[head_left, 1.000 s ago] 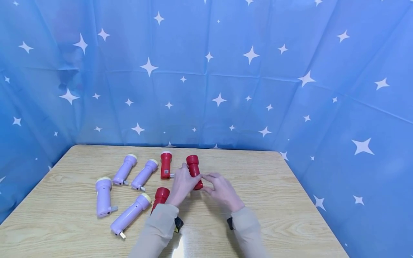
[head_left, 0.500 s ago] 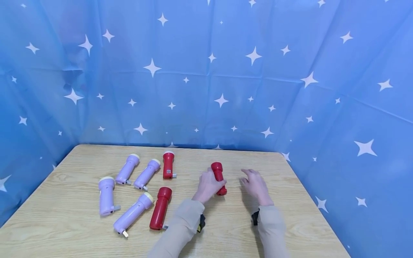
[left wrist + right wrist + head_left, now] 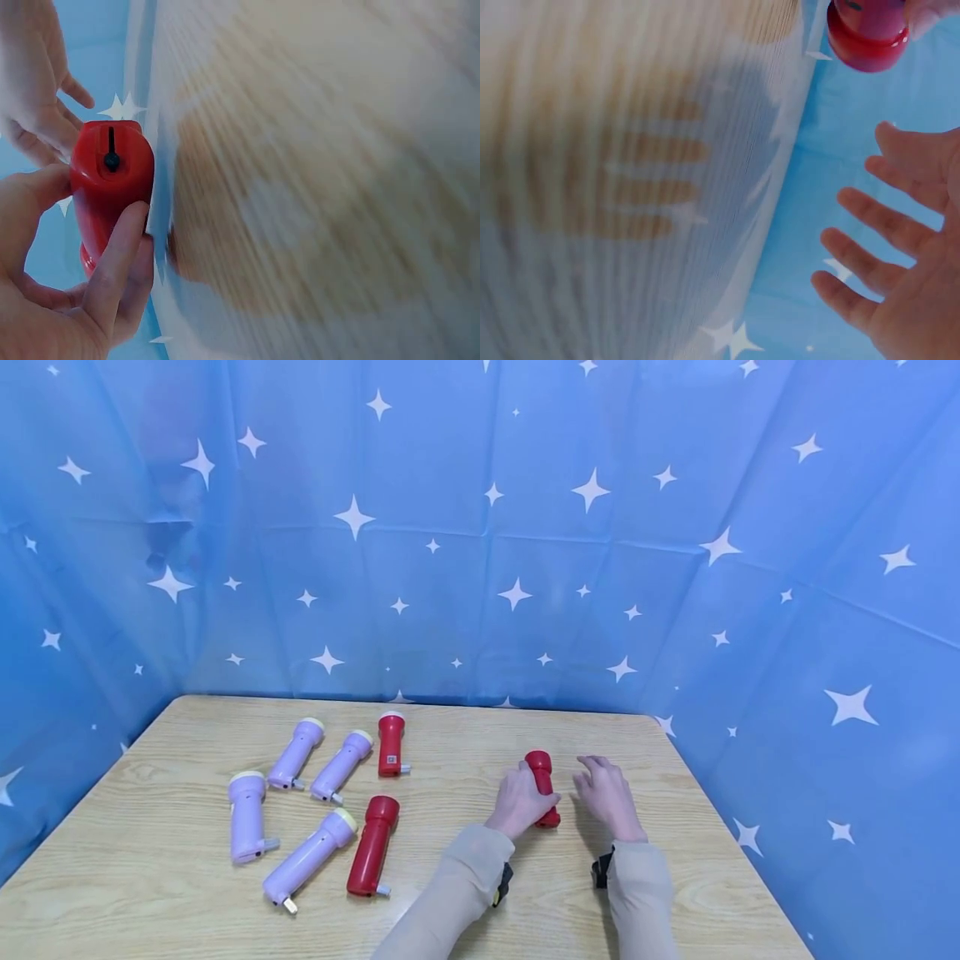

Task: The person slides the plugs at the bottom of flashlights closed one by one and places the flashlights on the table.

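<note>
Well, over on the right half of the surface (image 3: 697,893), the left hand (image 3: 519,797) has its thumb and fingers curled round the held torch (image 3: 541,770), a red one, its wider head pointing away from the person. Whether that torch touches the wood, I can't tell. Just beside it, the right hand (image 3: 609,795) has its fingers loosely spread and grips nothing. Nearest on the left lie two more red ones: the front torch (image 3: 372,847), slanting, and the back torch (image 3: 391,745), almost straight, with a whitish rim and a small square label. Beyond these, farther left, four lilac torches (image 3: 341,767) lie at various angles with pale yellowish rims, each with a short prong poking out sideways near its narrow end. The left hand's fingers hide part of the held torch, though from the left wrist its rounded, glossy end shows a dark slot with a small black knob. Pale sleeves (image 3: 468,868) come in from the near side, with black gear (image 3: 602,868) at the wrists. The surface is light wood grain with rounded far corners, and behind it hangs a creased blue curtain (image 3: 450,577) scattered with white four-pointed stars.
</note>
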A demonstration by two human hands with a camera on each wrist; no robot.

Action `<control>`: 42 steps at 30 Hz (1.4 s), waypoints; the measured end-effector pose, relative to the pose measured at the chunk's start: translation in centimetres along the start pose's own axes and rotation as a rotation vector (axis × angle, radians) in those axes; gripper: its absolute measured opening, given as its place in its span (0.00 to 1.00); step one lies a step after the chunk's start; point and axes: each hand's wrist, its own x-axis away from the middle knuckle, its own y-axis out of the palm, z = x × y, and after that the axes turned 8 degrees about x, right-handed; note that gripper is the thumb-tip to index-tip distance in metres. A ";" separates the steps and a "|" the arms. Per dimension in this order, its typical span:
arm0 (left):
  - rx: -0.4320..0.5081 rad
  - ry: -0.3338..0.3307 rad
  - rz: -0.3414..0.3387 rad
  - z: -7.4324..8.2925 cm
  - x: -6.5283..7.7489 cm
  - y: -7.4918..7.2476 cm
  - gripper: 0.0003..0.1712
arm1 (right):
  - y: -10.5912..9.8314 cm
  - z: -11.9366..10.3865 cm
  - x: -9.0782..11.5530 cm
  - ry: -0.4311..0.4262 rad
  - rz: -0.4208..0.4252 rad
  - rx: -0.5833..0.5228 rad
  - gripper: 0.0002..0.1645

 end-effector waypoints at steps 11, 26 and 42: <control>-0.019 0.008 0.013 -0.1 -0.2 0.6 0.30 | -0.1 -0.2 -0.1 0.009 -0.026 -0.044 0.23; -0.036 0.035 -0.069 -0.5 0.1 -0.3 0.26 | -0.1 -1.0 0.0 0.027 -0.125 -0.090 0.25; -0.144 0.017 -0.043 -0.7 1.8 -7.1 0.21 | -0.1 -2.6 0.0 -0.010 -0.092 -0.106 0.25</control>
